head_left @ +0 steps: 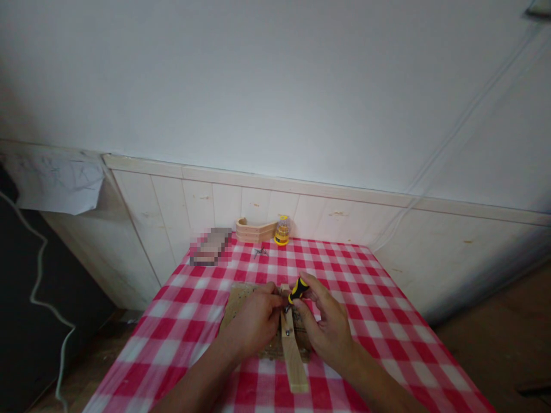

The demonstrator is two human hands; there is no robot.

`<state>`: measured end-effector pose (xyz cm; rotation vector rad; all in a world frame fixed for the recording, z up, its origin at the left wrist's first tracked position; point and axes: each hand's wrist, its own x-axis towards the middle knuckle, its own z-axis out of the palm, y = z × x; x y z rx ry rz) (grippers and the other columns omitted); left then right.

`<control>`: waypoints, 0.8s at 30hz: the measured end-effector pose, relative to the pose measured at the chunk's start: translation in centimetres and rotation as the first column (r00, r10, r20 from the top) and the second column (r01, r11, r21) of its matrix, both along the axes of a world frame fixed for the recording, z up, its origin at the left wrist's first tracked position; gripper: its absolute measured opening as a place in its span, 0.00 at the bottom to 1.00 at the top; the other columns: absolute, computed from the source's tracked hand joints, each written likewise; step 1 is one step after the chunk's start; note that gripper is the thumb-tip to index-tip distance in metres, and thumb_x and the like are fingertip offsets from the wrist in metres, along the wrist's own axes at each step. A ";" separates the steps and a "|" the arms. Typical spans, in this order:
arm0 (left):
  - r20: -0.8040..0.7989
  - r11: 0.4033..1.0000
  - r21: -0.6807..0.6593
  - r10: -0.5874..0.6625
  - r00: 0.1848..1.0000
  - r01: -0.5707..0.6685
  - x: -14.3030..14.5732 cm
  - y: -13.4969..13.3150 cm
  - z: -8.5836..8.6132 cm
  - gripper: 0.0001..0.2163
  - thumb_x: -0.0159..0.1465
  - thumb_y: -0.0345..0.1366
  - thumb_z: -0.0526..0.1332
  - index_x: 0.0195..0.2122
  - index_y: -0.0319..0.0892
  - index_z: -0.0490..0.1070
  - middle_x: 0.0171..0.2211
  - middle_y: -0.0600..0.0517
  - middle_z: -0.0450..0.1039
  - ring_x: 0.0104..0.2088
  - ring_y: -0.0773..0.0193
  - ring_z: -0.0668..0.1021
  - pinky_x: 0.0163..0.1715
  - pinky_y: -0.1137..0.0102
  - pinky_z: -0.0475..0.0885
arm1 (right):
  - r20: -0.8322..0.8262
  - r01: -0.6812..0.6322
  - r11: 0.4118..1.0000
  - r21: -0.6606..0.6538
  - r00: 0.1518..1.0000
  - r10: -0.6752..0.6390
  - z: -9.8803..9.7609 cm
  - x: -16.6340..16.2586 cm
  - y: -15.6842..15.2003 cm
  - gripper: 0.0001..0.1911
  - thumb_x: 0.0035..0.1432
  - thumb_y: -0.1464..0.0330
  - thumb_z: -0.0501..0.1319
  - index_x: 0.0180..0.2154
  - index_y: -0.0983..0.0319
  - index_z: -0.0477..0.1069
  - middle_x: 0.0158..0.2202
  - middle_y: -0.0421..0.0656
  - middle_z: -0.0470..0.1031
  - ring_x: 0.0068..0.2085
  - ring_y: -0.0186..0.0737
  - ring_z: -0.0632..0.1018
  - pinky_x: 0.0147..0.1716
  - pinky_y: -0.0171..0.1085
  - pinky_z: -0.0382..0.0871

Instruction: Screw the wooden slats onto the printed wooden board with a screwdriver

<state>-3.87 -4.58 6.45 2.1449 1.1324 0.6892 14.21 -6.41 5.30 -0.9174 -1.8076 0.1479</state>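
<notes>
My right hand [325, 321] is closed around a yellow and black screwdriver [298, 291], which is tilted with its tip toward a wooden strip [295, 364]. My left hand [257, 318] is closed at the strip's left edge, its fingertips near the screwdriver's tip and partly hiding the wood there. A small metal screw or fitting [288, 332] shows on the strip's upper face. Beneath the strip lies a worn brown board [239, 298], partly covered by my left hand. The near end of the strip reaches past the board, over the checked cloth.
A red and white checked cloth [172, 321] covers the table. At the back stand curved wooden pieces [253, 232] and a yellow-based clear container [282, 231]. Several dark screws or bits [260, 252] lie before them. A pixelated flat object [212, 246] is at back left, near the panelled wall [336, 221].
</notes>
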 end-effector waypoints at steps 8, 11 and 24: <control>-0.018 0.999 0.038 0.005 1.000 -0.004 0.0 0.2 -0.5 0.14 0.66 0.27 0.53 0.29 0.43 0.75 0.35 0.52 0.72 0.36 0.65 0.75 0.37 0.72 0.66 | -0.008 0.005 1.000 0.020 1.000 -0.005 0.1 -0.1 0.2 0.30 0.64 0.74 0.62 0.64 0.51 0.64 0.52 0.47 0.81 0.45 0.45 0.85 0.48 0.44 0.82; -0.014 0.999 0.042 -0.004 1.000 0.005 -0.1 0.2 -0.6 0.14 0.66 0.27 0.53 0.29 0.43 0.76 0.35 0.52 0.72 0.36 0.65 0.75 0.37 0.72 0.66 | -0.012 0.003 1.000 0.021 1.000 -0.003 0.0 -0.1 0.3 0.30 0.64 0.74 0.63 0.64 0.51 0.64 0.51 0.47 0.81 0.45 0.44 0.85 0.48 0.43 0.82; -0.010 1.000 0.009 0.010 1.000 -0.010 0.1 0.2 -0.5 0.14 0.67 0.29 0.53 0.30 0.43 0.77 0.36 0.52 0.73 0.37 0.65 0.76 0.37 0.72 0.67 | -0.039 -0.001 1.000 0.006 0.999 0.001 0.0 -0.1 0.3 0.31 0.63 0.72 0.65 0.64 0.47 0.64 0.51 0.44 0.82 0.44 0.43 0.85 0.45 0.41 0.83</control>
